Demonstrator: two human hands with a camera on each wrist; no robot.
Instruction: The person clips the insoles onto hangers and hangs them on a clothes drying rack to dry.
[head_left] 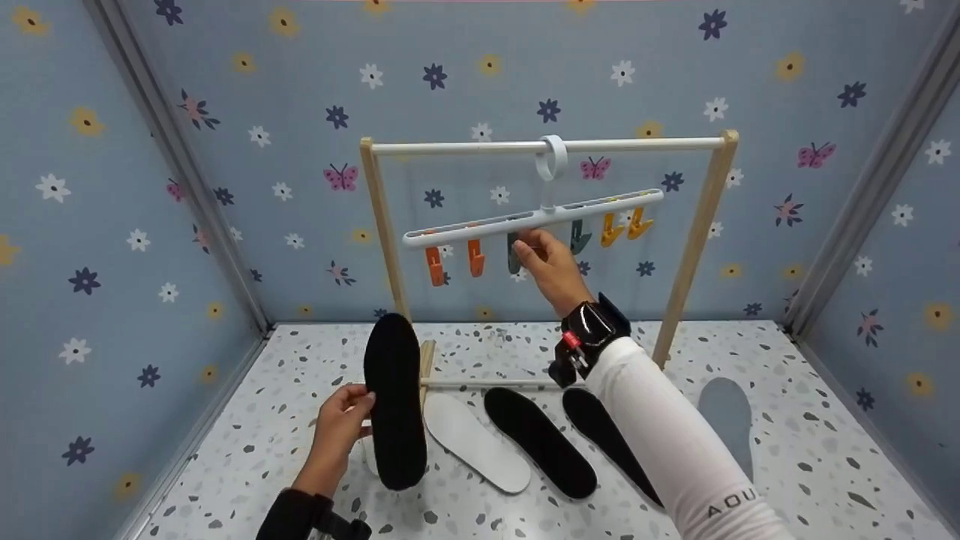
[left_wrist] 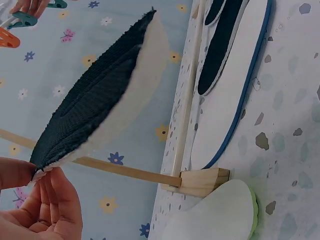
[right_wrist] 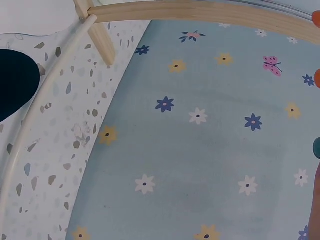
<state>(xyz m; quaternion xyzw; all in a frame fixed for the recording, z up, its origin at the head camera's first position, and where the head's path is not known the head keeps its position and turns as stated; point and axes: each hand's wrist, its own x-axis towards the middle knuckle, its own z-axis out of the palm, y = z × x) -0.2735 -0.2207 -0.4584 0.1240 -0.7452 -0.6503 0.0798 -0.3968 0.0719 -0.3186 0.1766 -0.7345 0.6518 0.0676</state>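
My left hand (head_left: 341,424) pinches one long edge of a black insole (head_left: 395,405), held upright above the table. In the left wrist view, the insole (left_wrist: 95,95) shows a dark knitted face and a pale underside, with thumb and fingers at its edge. Higher up, my right hand (head_left: 553,266) has thumb and fingers at a dark green clothes peg (head_left: 513,253) under a white clip hanger (head_left: 480,226). Another dark green peg (head_left: 579,237) hangs just right of it. Only a sliver of the right hand (right_wrist: 315,210) shows in the right wrist view.
The hanger hooks onto a rack's white rail (head_left: 457,148) between wooden posts. Orange pegs (head_left: 475,259) hang left, yellow pegs (head_left: 611,230) right. On the speckled table lie a white insole (head_left: 476,442), black insoles (head_left: 540,442) and a grey insole (head_left: 726,416). Flowered walls enclose the space.
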